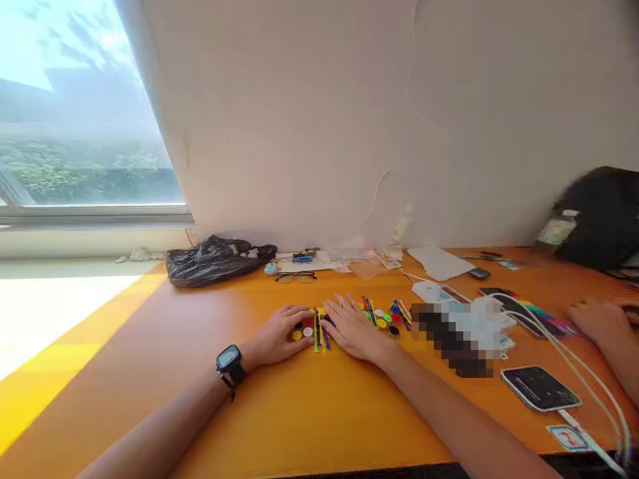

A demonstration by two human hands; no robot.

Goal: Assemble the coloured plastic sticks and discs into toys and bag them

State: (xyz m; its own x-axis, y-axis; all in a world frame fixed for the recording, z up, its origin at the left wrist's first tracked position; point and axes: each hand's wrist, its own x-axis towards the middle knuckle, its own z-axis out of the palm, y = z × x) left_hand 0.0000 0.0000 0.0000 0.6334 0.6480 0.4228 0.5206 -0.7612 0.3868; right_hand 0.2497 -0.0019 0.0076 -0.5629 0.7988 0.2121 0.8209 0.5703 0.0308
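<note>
My left hand [278, 337] rests on the table with thumb and fingers apart, curved around a few small round discs. Among them are a white disc [307, 331] and a yellow disc [297, 335]. Between my hands stands a row of thin coloured plastic sticks, with a green stick [315, 332] on its left side. My right hand [353, 330] lies flat, fingers spread, its thumb by the sticks; what is under the palm is hidden. To its right are more sticks [369, 310] and discs, including another yellow disc [381, 323].
Behind lie a black plastic bag [214, 261], eyeglasses [295, 277] and papers. On the right are a power strip [439, 293], a phone [540, 388] with white cables, and a black backpack [599, 213]. Another person's hand [596, 322] rests at the right edge.
</note>
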